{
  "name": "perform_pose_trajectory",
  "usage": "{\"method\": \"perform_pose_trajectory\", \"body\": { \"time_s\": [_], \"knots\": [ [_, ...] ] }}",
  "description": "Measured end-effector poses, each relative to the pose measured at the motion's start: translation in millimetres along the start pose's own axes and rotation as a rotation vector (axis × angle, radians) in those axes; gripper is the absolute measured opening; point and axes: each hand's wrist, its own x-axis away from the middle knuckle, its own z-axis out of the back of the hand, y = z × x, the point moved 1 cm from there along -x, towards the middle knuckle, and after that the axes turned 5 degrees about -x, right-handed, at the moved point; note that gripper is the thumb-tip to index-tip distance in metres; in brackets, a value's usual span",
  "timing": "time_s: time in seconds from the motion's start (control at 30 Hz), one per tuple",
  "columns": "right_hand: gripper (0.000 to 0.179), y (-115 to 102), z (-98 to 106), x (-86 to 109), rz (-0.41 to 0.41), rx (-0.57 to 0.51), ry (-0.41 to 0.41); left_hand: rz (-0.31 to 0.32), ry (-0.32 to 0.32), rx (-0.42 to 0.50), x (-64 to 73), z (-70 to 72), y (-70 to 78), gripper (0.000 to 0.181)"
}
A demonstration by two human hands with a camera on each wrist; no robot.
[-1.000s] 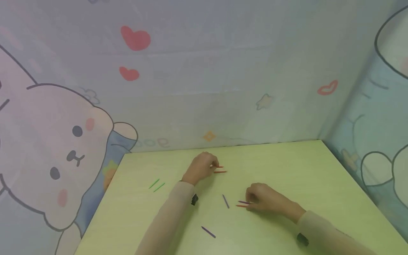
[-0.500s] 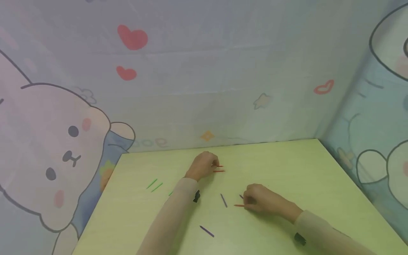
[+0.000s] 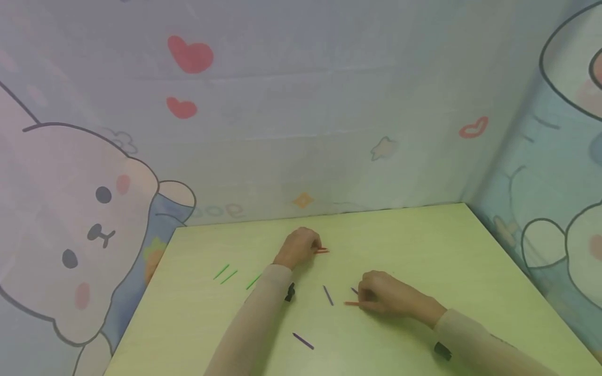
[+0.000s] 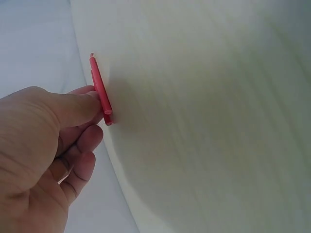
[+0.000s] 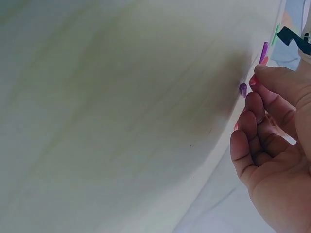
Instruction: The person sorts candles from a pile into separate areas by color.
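At the far side of the table my left hand (image 3: 298, 247) pinches two thin red candles (image 4: 100, 87) between thumb and fingertips, nearly side by side. A short wick curls from one end. My right hand (image 3: 388, 294), nearer the middle, holds another red candle (image 3: 351, 303) between thumb and forefinger, pointing left. Next to its fingertips lies a purple candle (image 5: 243, 90), partly hidden behind the hand in the head view. A second purple candle (image 3: 328, 295) rests on the table between the hands, and a third purple candle (image 3: 303, 341) lies closer to the front.
Several green candles (image 3: 229, 277) lie to the left, one of them right beside the left sleeve (image 3: 256, 313). The pale yellow-green table (image 3: 423, 245) ends at a wall covering (image 3: 282, 130) printed with cartoon figures, behind and on both sides.
The two red candles at my left hand have come closer together. At my right hand, the purple candle has separated from the red one. A green candle has come out from behind the left sleeve.
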Motion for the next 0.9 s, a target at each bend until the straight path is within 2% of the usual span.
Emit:
{"method": "perform_pose_trajectory", "body": {
  "time_s": [0.2,0.43,0.73,0.9],
  "knots": [
    [0.017,2.8,1.7,0.2,0.018,0.016,0.021,0.012,-0.013,0.004,1.0,-1.1,-0.6,0.01],
    [0.016,6.6,3.1,-0.2,0.009,0.004,0.029,0.012,0.01,0.042,5.3,2.8,1.9,0.008],
    [0.018,9.0,15.7,-2.0,-0.067,-0.068,0.044,0.014,0.007,0.017,7.0,3.6,2.3,0.008],
    [0.019,9.0,22.6,-4.2,-0.058,-0.064,0.064,0.012,0.011,0.009,7.3,2.4,3.3,0.009]
  ]
}}
